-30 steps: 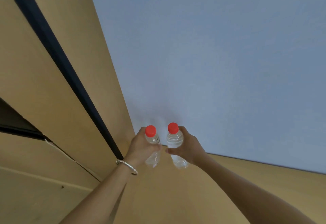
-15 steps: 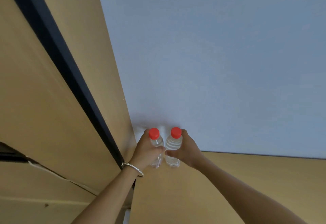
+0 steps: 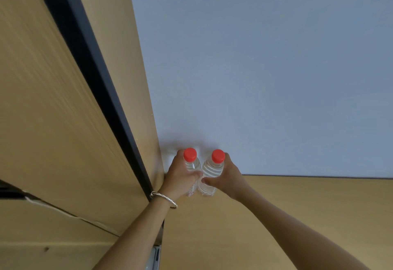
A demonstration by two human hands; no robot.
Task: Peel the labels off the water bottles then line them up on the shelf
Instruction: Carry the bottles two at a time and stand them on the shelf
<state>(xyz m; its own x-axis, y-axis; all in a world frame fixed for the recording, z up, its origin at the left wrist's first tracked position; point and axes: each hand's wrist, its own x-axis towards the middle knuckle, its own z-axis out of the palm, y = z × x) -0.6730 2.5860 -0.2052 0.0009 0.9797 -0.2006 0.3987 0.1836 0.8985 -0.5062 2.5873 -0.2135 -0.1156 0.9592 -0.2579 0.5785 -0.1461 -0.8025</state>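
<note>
Two clear water bottles with red caps and no labels stand side by side at the back left of the wooden shelf (image 3: 297, 216), close to the wall. My left hand (image 3: 179, 177) is wrapped around the left bottle (image 3: 192, 164). My right hand (image 3: 226, 177) grips the right bottle (image 3: 212, 170). The bottles nearly touch, and their bases rest on or just above the shelf; my fingers hide part of each body. A silver bangle (image 3: 162, 198) sits on my left wrist.
A pale blue-grey wall (image 3: 265, 67) rises behind the shelf. A tall wooden cabinet side (image 3: 119, 56) with a dark edge strip (image 3: 89, 67) stands directly left of the bottles. The shelf runs on to the right.
Both hands have carried the bottles further back and lower towards the shelf and wall, drawing them closer together. The camera has tilted slightly.
</note>
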